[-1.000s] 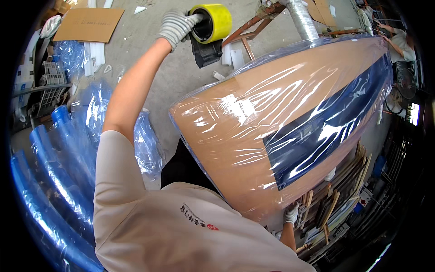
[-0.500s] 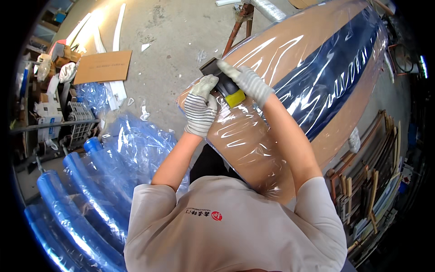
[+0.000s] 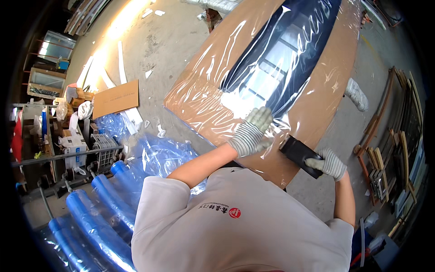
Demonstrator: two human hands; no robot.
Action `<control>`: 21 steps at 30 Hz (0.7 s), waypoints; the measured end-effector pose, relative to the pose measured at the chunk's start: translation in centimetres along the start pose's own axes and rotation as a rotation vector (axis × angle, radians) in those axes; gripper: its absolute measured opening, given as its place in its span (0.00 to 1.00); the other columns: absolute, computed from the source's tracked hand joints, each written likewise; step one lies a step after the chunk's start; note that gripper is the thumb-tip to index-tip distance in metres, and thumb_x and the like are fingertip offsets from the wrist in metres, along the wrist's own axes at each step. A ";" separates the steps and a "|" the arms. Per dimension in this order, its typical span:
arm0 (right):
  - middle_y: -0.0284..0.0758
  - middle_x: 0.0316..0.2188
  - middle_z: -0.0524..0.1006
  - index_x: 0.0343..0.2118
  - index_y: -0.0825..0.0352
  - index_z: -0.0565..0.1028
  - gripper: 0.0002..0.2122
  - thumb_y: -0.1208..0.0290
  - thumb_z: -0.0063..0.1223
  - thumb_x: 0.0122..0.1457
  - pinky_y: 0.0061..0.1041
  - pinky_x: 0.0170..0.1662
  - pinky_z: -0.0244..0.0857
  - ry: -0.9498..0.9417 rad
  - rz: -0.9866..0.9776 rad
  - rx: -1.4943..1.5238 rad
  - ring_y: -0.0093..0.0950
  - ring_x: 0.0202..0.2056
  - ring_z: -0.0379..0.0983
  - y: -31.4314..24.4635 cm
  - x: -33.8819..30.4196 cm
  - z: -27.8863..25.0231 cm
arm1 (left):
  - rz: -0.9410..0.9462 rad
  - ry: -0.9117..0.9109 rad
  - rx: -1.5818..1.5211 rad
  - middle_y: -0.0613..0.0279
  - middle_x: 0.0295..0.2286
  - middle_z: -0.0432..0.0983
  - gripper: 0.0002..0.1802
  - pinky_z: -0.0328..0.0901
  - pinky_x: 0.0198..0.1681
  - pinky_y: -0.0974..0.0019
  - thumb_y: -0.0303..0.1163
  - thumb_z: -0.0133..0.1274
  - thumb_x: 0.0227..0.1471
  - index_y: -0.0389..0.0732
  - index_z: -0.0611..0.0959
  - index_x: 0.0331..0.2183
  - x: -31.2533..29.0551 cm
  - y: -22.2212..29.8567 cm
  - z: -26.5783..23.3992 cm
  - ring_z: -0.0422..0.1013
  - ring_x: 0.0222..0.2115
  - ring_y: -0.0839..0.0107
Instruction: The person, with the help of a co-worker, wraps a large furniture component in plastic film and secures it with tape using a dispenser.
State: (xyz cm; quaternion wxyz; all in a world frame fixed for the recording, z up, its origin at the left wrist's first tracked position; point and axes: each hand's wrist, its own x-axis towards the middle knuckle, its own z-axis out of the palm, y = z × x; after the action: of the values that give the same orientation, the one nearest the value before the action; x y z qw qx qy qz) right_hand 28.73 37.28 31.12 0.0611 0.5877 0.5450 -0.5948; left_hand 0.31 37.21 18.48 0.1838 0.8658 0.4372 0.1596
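Observation:
Before me lies a long panel of brown cardboard point(image 3: 312, 113) with a glossy dark blue strip point(image 3: 294, 86) down its middle. Clear, wrinkled plastic film point(image 3: 199, 97) covers it. My left hand point(image 3: 253, 131), in a striped grey-white glove, rests with fingers stretched out on the film near the panel's near end. At the near right edge, my right hand point(image 3: 331, 164), gloved alike, grips a black handheld tool point(image 3: 299, 154) by its end. The tool is blocky; its exact kind I cannot make out. Its front reaches over the panel's near right corner.
Rolls of blue film point(image 3: 90, 217) lie at the lower left, beside crumpled plastic point(image 3: 158, 152). A cardboard sheet point(image 3: 116, 98) and a metal rack point(image 3: 59, 156) with boxes stand farther left. Wood and metal strips point(image 3: 385, 158) lean at right, near a wrapped bundle point(image 3: 356, 95).
My right hand has carried the black tool from the panel's left corner to its near right edge. My left hand has left the tool and moved right, onto the film. The view has shifted.

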 end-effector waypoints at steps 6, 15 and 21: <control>0.37 0.18 0.75 0.24 0.72 0.76 0.25 0.48 0.59 0.40 0.27 0.25 0.64 0.011 0.282 -0.110 0.26 0.20 0.71 23.5 -1.0 0.8 | 0.579 -0.265 -0.065 0.48 0.50 0.60 0.33 0.44 0.58 0.57 0.44 0.50 0.41 0.30 0.68 0.46 4.7 11.2 5.7 0.54 0.53 0.56; 0.48 0.40 0.72 0.33 0.69 0.76 0.27 0.44 0.48 0.45 0.30 0.43 0.64 -0.033 -0.166 -0.475 0.36 0.41 0.70 18.9 13.4 10.6 | 0.810 -0.719 0.136 0.58 0.18 0.67 0.19 0.46 0.58 0.57 0.43 0.45 0.46 0.37 0.76 0.16 10.9 13.4 7.8 0.66 0.28 0.61; 0.50 0.34 0.74 0.35 0.76 0.74 0.32 0.45 0.56 0.40 0.30 0.42 0.63 0.064 0.256 0.402 0.40 0.39 0.71 30.8 14.4 11.1 | 0.604 -0.311 0.042 0.54 0.31 0.73 0.14 0.53 0.54 0.59 0.38 0.49 0.43 0.36 0.78 0.23 7.7 14.3 7.4 0.66 0.41 0.59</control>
State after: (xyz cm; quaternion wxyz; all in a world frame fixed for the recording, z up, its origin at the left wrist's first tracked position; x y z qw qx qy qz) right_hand 39.30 25.19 -0.84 0.0007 0.6710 0.3384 -0.6597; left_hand 17.89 34.27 19.41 0.1748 0.9738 0.1308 0.0640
